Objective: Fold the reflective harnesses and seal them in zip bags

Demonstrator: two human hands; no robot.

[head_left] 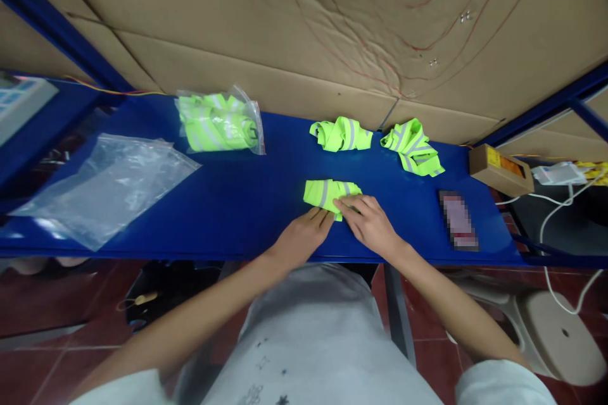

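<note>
A folded neon-yellow strap with grey reflective bands (325, 193) lies on the blue table (237, 209) in front of me. My left hand (306, 232) presses on its near edge, fingers together. My right hand (365, 218) grips its right end between thumb and fingers. Behind it lie two more loosely folded yellow straps, one at the middle (342, 134) and one further right (413, 147). A clear bag holding rolled yellow straps (219, 123) sits at the back left. Flat clear plastic bags (114, 183) are spread on the left.
A phone with a blurred screen (458, 220) lies on the right, near a small cardboard box (501, 169). Brown cardboard (213, 12) stands behind the table. White cables (546, 228) hang at the right, above a beige stool (560, 335).
</note>
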